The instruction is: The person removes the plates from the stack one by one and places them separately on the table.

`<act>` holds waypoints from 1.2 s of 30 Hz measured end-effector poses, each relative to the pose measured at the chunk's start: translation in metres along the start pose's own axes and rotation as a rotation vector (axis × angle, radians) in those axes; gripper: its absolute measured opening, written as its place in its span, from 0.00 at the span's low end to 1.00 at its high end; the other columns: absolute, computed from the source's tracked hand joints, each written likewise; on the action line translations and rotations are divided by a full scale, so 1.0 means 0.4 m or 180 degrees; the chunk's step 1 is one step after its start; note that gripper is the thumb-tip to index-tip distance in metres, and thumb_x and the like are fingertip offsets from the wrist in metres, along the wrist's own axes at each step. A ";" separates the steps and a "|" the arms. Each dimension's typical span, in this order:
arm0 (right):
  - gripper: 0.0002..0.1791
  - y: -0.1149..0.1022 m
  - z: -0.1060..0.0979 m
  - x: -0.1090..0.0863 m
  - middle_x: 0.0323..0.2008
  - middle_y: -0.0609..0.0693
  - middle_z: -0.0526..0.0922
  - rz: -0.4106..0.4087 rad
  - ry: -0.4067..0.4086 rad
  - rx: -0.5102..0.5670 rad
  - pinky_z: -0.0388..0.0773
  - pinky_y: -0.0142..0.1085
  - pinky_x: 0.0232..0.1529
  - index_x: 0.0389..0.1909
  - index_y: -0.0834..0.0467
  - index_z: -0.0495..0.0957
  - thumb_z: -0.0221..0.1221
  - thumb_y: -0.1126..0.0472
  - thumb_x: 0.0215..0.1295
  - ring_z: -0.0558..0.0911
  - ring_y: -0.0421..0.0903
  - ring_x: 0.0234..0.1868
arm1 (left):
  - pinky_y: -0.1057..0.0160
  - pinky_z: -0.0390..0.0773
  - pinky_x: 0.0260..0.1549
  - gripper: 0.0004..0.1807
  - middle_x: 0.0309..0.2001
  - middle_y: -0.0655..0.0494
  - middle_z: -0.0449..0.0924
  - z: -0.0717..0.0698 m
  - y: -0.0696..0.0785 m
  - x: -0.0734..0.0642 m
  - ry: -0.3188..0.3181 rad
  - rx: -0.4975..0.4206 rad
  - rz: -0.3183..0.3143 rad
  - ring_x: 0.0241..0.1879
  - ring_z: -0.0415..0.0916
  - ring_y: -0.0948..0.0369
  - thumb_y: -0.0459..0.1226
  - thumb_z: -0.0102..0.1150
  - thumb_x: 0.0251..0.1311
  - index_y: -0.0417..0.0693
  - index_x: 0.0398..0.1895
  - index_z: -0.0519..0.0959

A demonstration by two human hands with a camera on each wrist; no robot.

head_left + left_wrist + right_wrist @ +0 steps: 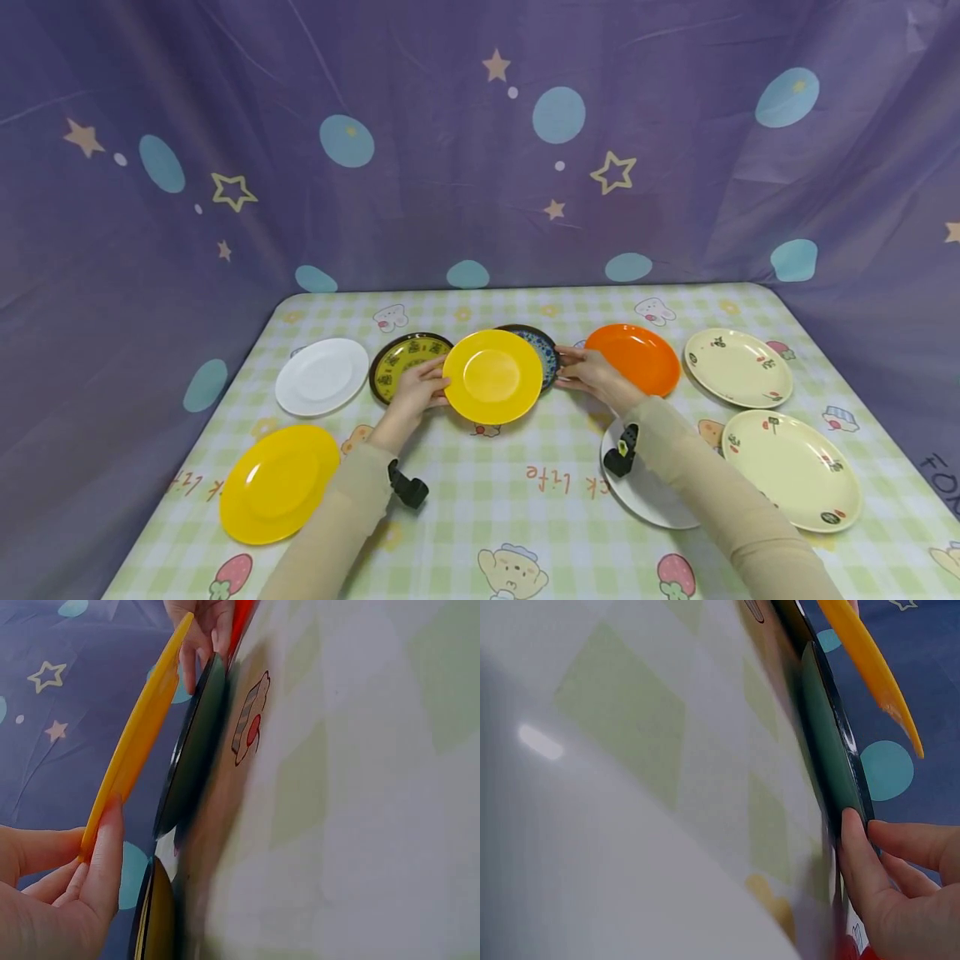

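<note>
My left hand (pixel 420 388) pinches the left rim of a yellow plate (pixel 492 377), raised over the table; the left wrist view shows thumb and fingers on this plate (pixel 135 754) from both faces. Behind it, partly hidden, is a blue-patterned plate with a dark rim (pixel 550 357). My right hand (pixel 592 372) pinches that plate's right edge, and in the right wrist view its green underside (pixel 829 735) faces the camera. A dark-rimmed olive plate with a pattern (pixel 397 367) lies just behind my left hand.
On the checked tablecloth (pixel 480 517) lie a white plate (pixel 322 377) and another yellow plate (pixel 280 485) at left. To the right are an orange plate (pixel 637 358), a white plate (pixel 656 496) under my right forearm, and two cream patterned plates (pixel 738 367). A purple curtain (pixel 450 208) hangs behind.
</note>
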State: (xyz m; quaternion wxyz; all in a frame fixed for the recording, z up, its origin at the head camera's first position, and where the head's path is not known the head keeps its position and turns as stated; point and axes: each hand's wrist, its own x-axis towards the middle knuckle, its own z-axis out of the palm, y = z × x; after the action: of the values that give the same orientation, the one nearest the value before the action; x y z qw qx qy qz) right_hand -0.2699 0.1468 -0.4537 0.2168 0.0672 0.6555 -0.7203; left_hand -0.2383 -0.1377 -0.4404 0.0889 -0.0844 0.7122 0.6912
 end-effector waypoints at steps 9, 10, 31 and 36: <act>0.32 0.001 0.003 0.000 0.62 0.66 0.56 0.0025 0.0118 -0.0025 0.78 0.38 0.44 0.64 0.63 0.55 0.46 0.79 0.57 0.75 0.43 0.32 | 0.71 0.78 0.20 0.24 0.36 0.53 0.75 -0.031 0.007 -0.026 -0.0008 0.0115 -0.0003 0.18 0.72 0.66 0.27 0.50 0.57 0.43 0.59 0.67; 0.32 0.001 0.003 0.001 0.62 0.66 0.57 0.0020 0.0124 -0.0010 0.78 0.37 0.43 0.64 0.63 0.55 0.46 0.79 0.57 0.75 0.43 0.32 | 0.71 0.77 0.20 0.24 0.36 0.54 0.74 -0.035 0.007 -0.029 0.0001 0.0120 -0.0002 0.18 0.72 0.66 0.27 0.50 0.57 0.43 0.59 0.67; 0.32 -0.002 0.003 0.002 0.62 0.67 0.57 0.0005 0.0103 -0.0011 0.77 0.38 0.46 0.64 0.64 0.54 0.45 0.80 0.56 0.76 0.43 0.32 | 0.69 0.78 0.24 0.22 0.44 0.44 0.74 -0.140 0.019 -0.076 -0.0229 0.0678 0.0195 0.25 0.74 0.66 0.28 0.47 0.60 0.39 0.59 0.65; 0.32 -0.001 0.008 0.005 0.61 0.66 0.59 0.0034 0.0201 -0.0057 0.78 0.38 0.44 0.64 0.63 0.55 0.47 0.79 0.57 0.76 0.45 0.35 | 0.66 0.80 0.26 0.22 0.44 0.42 0.74 -0.161 0.024 -0.089 -0.0374 0.0845 0.0214 0.26 0.75 0.65 0.29 0.47 0.60 0.38 0.59 0.65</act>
State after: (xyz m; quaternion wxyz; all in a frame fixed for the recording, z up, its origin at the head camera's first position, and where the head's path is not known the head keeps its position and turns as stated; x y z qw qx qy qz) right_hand -0.2714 0.1433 -0.4537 0.2003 0.0914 0.6682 -0.7107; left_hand -0.2066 -0.2018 -0.4205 0.1176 -0.0074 0.7934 0.5972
